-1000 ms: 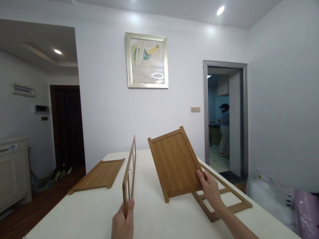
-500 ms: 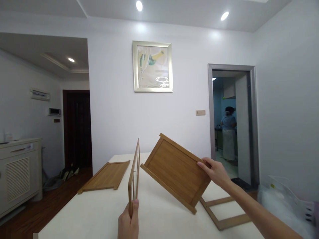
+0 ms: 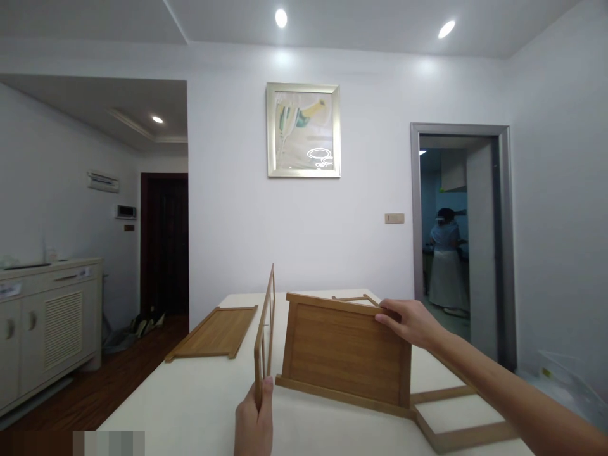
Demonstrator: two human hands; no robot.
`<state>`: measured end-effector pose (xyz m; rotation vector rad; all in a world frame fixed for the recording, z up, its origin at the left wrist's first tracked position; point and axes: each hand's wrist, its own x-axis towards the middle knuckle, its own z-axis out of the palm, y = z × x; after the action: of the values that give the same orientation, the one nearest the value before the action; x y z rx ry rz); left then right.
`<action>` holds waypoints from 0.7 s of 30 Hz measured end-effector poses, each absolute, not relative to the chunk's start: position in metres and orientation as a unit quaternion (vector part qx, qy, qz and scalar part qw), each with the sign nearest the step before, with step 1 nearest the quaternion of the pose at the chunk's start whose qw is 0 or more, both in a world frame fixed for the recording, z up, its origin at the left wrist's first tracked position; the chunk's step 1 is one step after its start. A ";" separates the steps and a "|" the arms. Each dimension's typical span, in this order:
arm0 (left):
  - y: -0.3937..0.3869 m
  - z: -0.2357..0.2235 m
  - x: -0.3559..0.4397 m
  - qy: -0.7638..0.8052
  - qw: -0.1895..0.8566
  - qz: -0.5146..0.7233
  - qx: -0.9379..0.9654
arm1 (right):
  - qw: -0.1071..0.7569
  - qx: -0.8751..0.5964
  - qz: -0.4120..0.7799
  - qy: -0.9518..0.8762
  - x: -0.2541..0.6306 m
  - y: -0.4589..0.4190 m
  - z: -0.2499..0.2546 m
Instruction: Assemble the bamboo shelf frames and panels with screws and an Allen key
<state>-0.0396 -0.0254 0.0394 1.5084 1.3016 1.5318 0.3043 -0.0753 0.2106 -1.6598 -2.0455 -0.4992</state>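
My left hand point(image 3: 255, 415) is closed round the lower end of a thin wooden frame point(image 3: 259, 354), which stands upright and almost edge-on to me. My right hand point(image 3: 412, 322) pinches the top edge of a brown wooden panel point(image 3: 346, 351) near its right corner, thumb on the near face. The panel hangs above the white table point(image 3: 313, 430), its left side close to the upright frame with a narrow gap between them. A second wooden panel point(image 3: 213, 332) lies flat at the table's left. Another open wooden frame point(image 3: 468, 437) lies at the right, partly hidden by the held panel and my right forearm.
A white cabinet point(image 3: 61, 329) stands at the left beyond the table. Clear plastic wrapping point(image 3: 565, 386) sits low at the right. Behind the table is a wall with a framed picture point(image 3: 304, 130). Through the doorway a person point(image 3: 445, 253) stands in another room.
My right hand has turned the panel from a steep tilt to nearly level. My left hand still grips the upright frame. The view has shifted a little to the left.
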 end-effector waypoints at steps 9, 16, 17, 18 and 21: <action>-0.021 0.037 -0.041 0.499 0.315 0.563 0.579 | 0.186 -0.547 -0.239 -0.780 0.304 -0.072 0.209; -0.020 0.037 -0.043 0.503 0.308 0.567 0.575 | 0.180 -0.522 -0.235 -0.800 0.293 -0.076 0.213; -0.019 0.038 -0.044 0.503 0.307 0.569 0.573 | 0.180 -0.517 -0.234 -0.803 0.291 -0.076 0.213; -0.018 0.039 -0.045 0.503 0.306 0.571 0.572 | 0.181 -0.513 -0.234 -0.806 0.289 -0.077 0.213; -0.013 0.044 -0.050 0.512 0.302 0.575 0.562 | 0.188 -0.504 -0.231 -0.811 0.285 -0.078 0.209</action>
<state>-0.0499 -0.0134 0.0436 1.4902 1.3582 1.5263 0.2848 -0.0783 0.2089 -1.4175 -2.2809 -0.6507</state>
